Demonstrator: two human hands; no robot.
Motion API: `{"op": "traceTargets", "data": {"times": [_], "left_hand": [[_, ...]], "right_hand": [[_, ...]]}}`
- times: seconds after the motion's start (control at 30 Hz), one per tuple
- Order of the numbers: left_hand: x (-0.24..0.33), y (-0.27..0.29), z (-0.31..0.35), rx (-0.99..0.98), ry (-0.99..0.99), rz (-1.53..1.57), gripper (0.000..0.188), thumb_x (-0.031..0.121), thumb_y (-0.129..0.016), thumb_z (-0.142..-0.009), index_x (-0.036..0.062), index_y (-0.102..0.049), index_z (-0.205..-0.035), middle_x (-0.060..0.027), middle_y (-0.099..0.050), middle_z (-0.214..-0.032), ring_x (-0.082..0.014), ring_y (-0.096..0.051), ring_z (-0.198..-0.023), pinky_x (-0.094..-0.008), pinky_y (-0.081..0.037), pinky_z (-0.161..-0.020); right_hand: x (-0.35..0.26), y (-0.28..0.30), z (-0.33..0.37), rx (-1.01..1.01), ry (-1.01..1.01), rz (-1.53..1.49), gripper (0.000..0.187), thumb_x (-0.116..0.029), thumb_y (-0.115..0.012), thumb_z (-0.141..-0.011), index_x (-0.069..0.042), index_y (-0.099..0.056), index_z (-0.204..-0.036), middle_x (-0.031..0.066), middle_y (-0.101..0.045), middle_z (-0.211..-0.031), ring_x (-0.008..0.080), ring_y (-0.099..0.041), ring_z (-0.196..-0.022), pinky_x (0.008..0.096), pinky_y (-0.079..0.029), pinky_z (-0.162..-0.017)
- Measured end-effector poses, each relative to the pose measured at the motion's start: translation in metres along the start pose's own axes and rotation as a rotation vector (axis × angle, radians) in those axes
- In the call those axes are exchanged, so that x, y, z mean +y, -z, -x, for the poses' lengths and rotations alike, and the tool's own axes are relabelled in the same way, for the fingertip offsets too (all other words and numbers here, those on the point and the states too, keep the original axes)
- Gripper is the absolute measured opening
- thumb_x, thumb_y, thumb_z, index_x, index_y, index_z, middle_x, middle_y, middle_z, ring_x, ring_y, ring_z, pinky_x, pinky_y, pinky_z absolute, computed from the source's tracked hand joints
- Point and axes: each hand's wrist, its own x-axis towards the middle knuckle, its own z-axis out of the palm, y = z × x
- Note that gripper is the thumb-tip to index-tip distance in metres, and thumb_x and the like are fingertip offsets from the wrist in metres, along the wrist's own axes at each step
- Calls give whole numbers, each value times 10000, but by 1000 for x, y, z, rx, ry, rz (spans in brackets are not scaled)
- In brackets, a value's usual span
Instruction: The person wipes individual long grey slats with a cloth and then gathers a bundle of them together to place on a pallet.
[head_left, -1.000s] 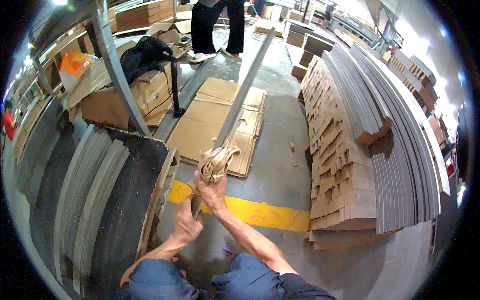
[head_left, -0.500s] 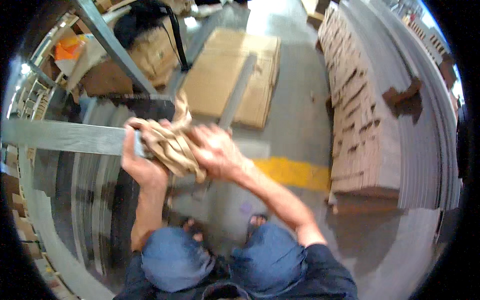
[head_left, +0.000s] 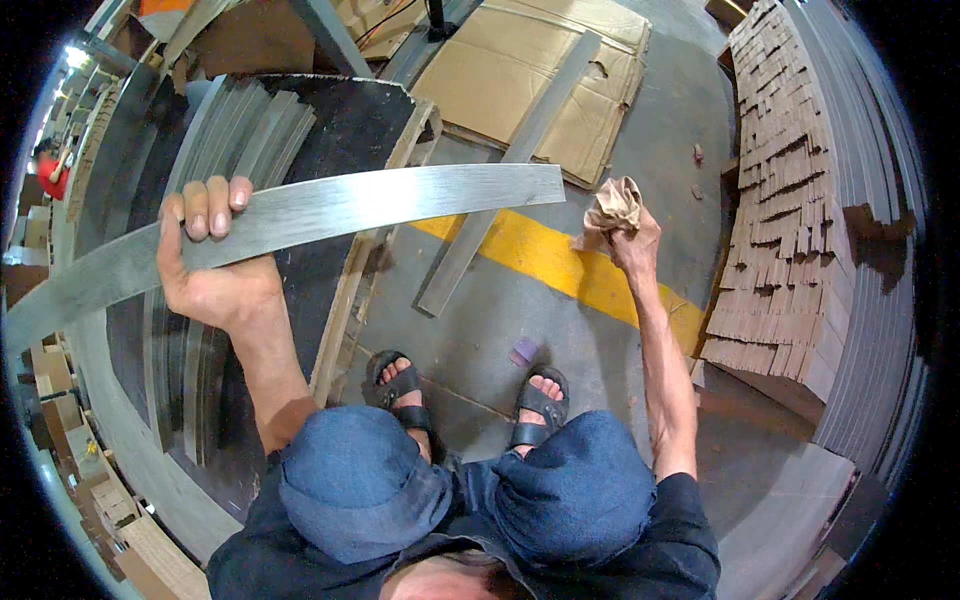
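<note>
Left grip [head_left: 222,280]: closed round grey strip [head_left: 400,197], likely steadying its length | strip: spans either side of left grip | second strip [head_left: 547,108]: ahead between grips, partly on cardboard [head_left: 485,75], perhaps for padding | right grip [head_left: 636,246]: clenched on crumpled paper [head_left: 612,206], apparently bunched as a pad

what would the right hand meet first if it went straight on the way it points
Beyond its crumpled tan wad, the right hand would probably meet the flattened cardboard near its right edge, though depth is unclear.
</note>
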Motion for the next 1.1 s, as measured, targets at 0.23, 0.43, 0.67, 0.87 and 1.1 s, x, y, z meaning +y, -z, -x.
{"op": "traceTargets", "data": {"times": [0.23,0.43,0.67,0.87,1.1], "left_hand": [[-53,-48,26,-80,20,-116,179,190,-578,-947,123,-453,-838,11,-384,-722,-142,-407,-683,-353,-369,-740],[-25,-90,35,-80,150,-164,132,84,-580,-940,111,-452,-962,4,-437,-791,-125,-444,-736,-333,-406,-776],[-48,-87,24,-474,167,-392,364,108,-751,-786,61,-469,-1012,-94,-600,-767,-228,-635,-749,-376,-562,-717],[-47,-98,33,-238,182,-355,287,28,-706,-819,73,-449,-939,-76,-590,-683,-183,-622,-604,-333,-581,-612],[-56,-102,40,-290,142,-589,230,-18,-667,-823,79,-477,-910,-59,-602,-709,-176,-632,-661,-348,-565,-641]], "right_hand": [[-155,-31,33,41,722,-160,778,-209,-798,-791,-34,-426,-1452,141,-486,-1443,273,-539,-1264,427,-475,-1019],[-161,-76,52,-111,679,-43,634,-85,-720,-689,-90,-560,-1303,167,-633,-1181,366,-643,-1036,420,-534,-897],[-168,-49,47,-518,646,-340,571,-79,-755,-712,-109,-592,-1259,150,-674,-1056,348,-676,-956,410,-559,-844],[-138,-55,63,-734,218,-312,418,-42,-676,-774,-72,-645,-1190,160,-697,-1007,280,-690,-942,365,-545,-842],[-143,-78,80,-580,206,-407,569,-83,-713,-775,-98,-578,-1328,151,-692,-1146,267,-683,-1022,377,-544,-868]]}}
